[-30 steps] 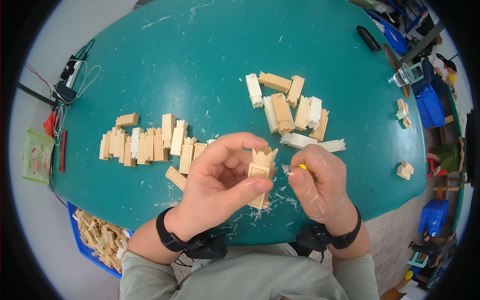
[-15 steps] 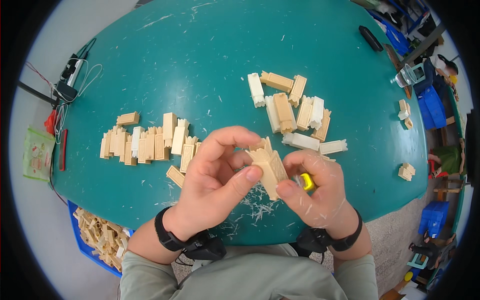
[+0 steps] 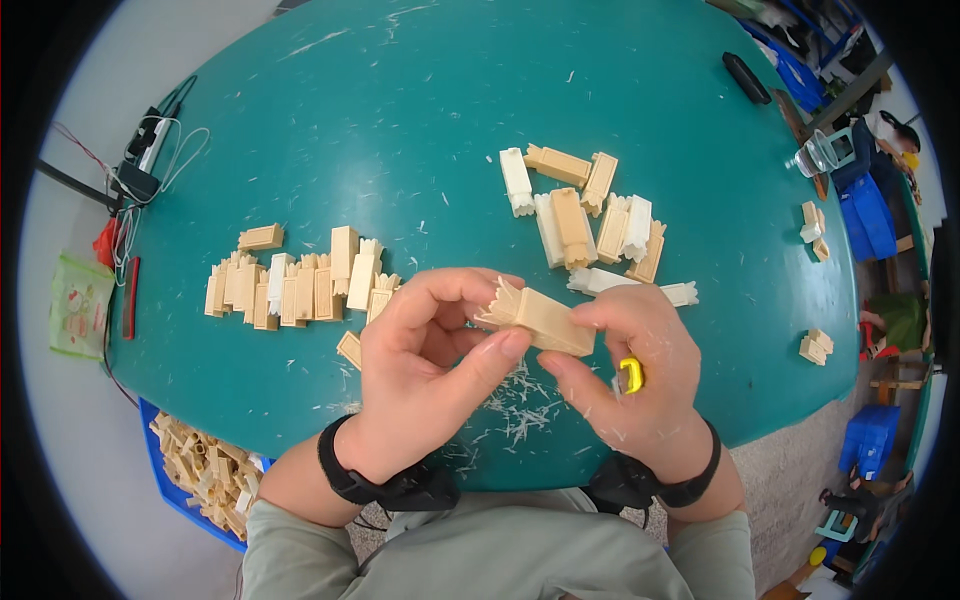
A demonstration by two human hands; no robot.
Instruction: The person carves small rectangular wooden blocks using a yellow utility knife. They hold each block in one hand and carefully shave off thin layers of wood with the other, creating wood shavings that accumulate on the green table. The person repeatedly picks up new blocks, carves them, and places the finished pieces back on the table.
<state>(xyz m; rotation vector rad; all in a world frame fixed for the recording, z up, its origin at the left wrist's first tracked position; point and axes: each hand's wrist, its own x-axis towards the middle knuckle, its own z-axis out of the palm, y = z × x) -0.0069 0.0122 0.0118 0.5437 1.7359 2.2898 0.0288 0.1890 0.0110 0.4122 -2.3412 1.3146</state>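
Note:
Between my two hands is a cream plastic box-shaped piece (image 3: 556, 322) with a jagged, crown-like end, lying roughly level and pointing left. The fingers and thumb of my left hand (image 3: 430, 365) pinch it near the jagged end. My right hand (image 3: 645, 375) is curled, its thumb and forefinger at the piece's plain end. Tucked in its palm is a small tool with a bright yellow end (image 3: 630, 376); the rest of that tool is hidden by my fingers. Below the hands, thin pale shavings (image 3: 520, 410) are strewn over the green table (image 3: 350, 120).
Similar cream pieces stand in a row (image 3: 295, 290) at left and lie in a loose group (image 3: 570, 225) beyond my right hand. A blue bin (image 3: 172, 492) of pieces sits at lower left. Cables and a power strip (image 3: 150, 145) lie at the left edge; a clear jar (image 3: 815, 152) stands far right.
The piece has turned from standing steeply to nearly level, its jagged end now pointing left. My right hand has shifted slightly right and down, the yellow-ended tool still in it.

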